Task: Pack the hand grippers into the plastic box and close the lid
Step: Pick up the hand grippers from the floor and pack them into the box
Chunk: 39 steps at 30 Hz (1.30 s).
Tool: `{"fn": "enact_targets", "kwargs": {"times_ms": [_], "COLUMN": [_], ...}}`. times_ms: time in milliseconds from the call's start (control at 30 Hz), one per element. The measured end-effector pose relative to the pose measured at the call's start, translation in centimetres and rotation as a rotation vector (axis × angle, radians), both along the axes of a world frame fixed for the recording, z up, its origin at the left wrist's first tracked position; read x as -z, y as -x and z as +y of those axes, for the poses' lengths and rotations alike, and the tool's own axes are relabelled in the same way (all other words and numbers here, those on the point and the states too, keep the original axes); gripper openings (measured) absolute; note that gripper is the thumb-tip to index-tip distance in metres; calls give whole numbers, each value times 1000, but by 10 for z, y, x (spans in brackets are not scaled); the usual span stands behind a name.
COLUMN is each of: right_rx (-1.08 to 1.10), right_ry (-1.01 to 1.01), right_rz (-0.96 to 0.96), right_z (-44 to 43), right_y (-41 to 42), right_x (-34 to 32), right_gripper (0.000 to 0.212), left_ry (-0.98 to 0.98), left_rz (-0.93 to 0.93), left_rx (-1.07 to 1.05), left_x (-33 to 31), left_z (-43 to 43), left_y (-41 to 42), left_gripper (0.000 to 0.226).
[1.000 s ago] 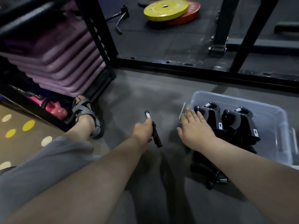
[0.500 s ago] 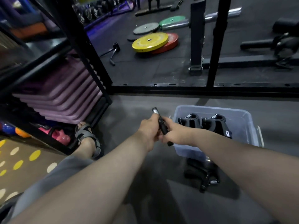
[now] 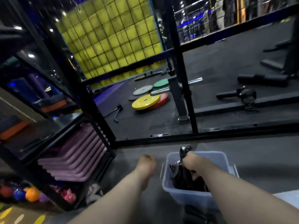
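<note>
A clear plastic box (image 3: 191, 198) stands on the grey floor in front of me, lid off. Several black hand grippers (image 3: 181, 177) lie inside it. My right hand (image 3: 193, 162) is above the box's left part, closed around one black hand gripper (image 3: 184, 151) whose handle sticks up over the far rim. My left hand (image 3: 146, 165) hovers left of the box with its fingers curled in and nothing visible in it. More black grippers (image 3: 195, 215) lie on the floor below the box's near wall, partly hidden by my right arm.
A black rack (image 3: 90, 110) on the left holds stacked purple step boards (image 3: 76, 157) and coloured kettlebells (image 3: 32, 194). A black frame rail (image 3: 210, 135) crosses the floor beyond the box. Weight plates (image 3: 145, 101) lie further back. A pale flat piece (image 3: 288, 198) shows right of the box.
The hand gripper passed from my left hand to my right hand, which carried it over the box. My left hand came away with nothing in it. The camera tilted upward.
</note>
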State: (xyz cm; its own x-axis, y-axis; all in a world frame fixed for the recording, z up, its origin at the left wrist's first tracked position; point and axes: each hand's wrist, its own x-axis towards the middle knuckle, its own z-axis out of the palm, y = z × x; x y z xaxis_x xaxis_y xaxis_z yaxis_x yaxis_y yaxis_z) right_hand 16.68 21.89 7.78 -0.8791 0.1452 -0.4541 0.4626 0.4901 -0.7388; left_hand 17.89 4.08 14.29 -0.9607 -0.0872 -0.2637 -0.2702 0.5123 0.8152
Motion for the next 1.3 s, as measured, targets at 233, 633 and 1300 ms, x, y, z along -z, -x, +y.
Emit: {"fn": "enact_targets", "kwargs": {"times_ms": [233,633,1300], "right_rx": [299,169,362], "right_ry": [-141,-346,-163], "right_rz": [-15,-181,-327], "right_z": [56,71,84], "right_y": [-17,14,25], "right_x": [13,75,132], "right_gripper": [30,13,44], "left_ry": [139,502,666], "left_rz": [32,178,342], "left_rx": [154,431,491], "left_x": [43,165,228], "left_z": [22,25,34], "left_y": [23,82,85], "left_gripper": [26,32,55]}}
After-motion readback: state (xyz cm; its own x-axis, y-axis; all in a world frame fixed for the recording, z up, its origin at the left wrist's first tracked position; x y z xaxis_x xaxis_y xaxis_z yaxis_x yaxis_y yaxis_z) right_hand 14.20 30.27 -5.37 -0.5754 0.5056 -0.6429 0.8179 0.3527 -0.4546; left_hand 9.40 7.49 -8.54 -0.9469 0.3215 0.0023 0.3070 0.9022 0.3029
